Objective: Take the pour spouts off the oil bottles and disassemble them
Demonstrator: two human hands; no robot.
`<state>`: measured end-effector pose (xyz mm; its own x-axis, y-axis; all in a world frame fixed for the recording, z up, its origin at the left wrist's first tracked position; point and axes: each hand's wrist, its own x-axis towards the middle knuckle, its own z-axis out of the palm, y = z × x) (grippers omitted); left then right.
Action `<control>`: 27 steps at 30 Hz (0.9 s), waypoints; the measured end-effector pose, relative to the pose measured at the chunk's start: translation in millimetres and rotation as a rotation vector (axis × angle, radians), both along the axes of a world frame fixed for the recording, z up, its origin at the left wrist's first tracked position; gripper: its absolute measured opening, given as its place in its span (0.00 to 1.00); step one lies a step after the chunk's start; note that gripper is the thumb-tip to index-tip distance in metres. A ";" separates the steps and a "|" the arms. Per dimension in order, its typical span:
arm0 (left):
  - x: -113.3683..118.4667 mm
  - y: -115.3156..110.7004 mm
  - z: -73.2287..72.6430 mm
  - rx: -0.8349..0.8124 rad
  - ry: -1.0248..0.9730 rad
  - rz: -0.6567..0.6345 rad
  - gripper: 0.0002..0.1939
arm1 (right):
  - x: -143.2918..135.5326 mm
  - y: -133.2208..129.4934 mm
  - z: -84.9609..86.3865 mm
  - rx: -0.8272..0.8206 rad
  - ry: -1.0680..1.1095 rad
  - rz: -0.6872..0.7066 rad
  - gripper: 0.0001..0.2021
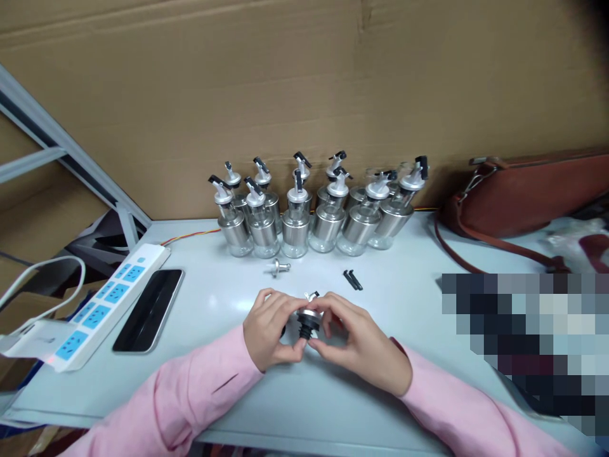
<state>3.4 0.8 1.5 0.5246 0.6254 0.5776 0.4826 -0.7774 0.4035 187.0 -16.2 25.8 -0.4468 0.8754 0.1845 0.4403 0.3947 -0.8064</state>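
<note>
Between my two hands, just above the table, is a bottle pourer (309, 319) with a silver cap and a black ribbed stopper pointing down. My left hand (275, 327) grips it from the left, fingers on the cap and thumb near the stopper's foot. My right hand (354, 339) pinches it from the right, and its fingers partly hide the top. Beyond my hands lies a loose metal spout (280, 268) on its side. Two small black levers (353, 280) rest to its right. Behind stand several glass bottles (295, 231) with steel bands and pourers fitted on top.
A white power strip (102, 311) with a plugged charger and a black phone (148, 311) lie on the left of the table (228, 412). At the right back sits a brown leather bag (537, 197) with its strap. A cardboard wall (304, 82) closes the back; a pixelated area covers the right.
</note>
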 end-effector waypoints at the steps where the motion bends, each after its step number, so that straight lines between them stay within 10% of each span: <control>1: -0.4 0.2 -0.1 -0.001 -0.001 0.000 0.19 | -1.2 -0.1 0.1 0.000 -0.016 -0.010 0.16; 27: 2.0 -0.9 -0.5 0.052 -0.081 -0.094 0.12 | -12.8 -8.3 4.6 0.075 -0.177 -0.093 0.10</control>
